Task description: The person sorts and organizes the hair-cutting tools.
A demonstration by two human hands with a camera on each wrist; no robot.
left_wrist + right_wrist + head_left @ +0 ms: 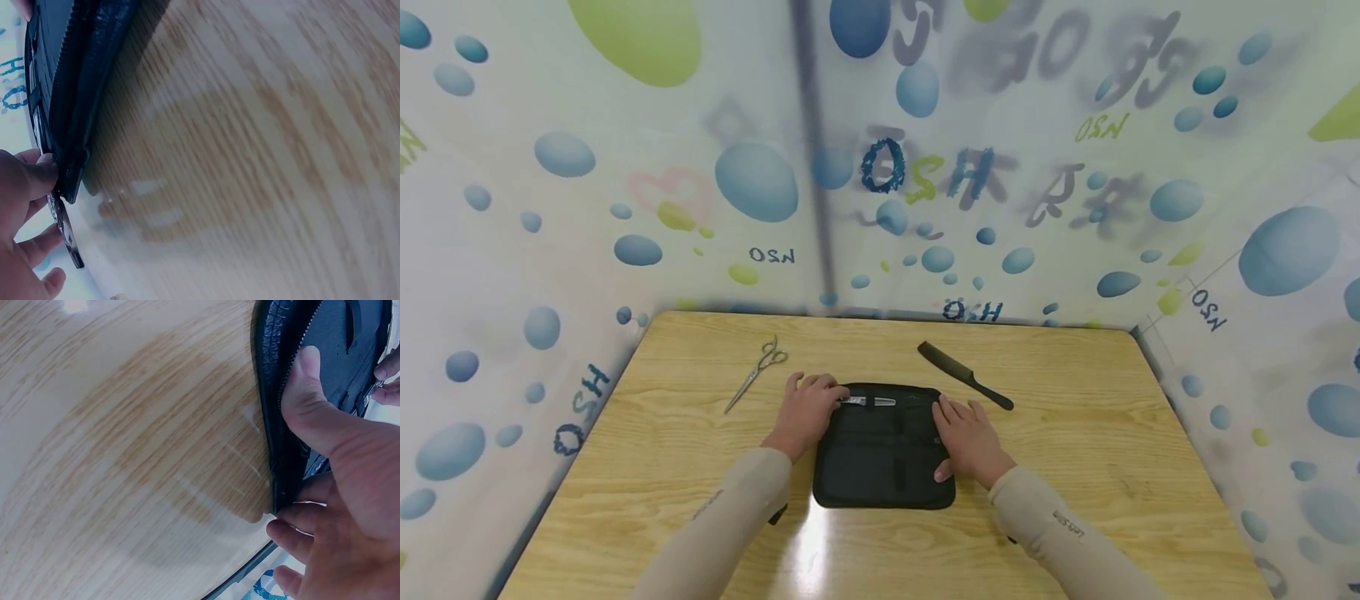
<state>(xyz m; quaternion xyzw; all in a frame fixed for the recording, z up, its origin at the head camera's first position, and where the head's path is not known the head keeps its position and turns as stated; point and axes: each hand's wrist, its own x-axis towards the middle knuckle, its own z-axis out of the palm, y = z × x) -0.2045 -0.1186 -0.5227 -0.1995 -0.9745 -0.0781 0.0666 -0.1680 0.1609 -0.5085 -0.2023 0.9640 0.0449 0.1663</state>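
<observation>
Head camera looked forward, down over wooden table (1090, 392) toward printed wall (880, 283). Wrist cameras sat low, close: left faced left edge of black zippered case (857, 471), right its right edge. Both shared case, table.

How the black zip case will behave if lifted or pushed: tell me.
The black zip case will probably feel semi-stiff, since its outline holds a neat rounded rectangle. It seems unlikely to roll, being broad and straight-sided. It may slide if pushed, as the wooden table shows a glossy glare.
</observation>
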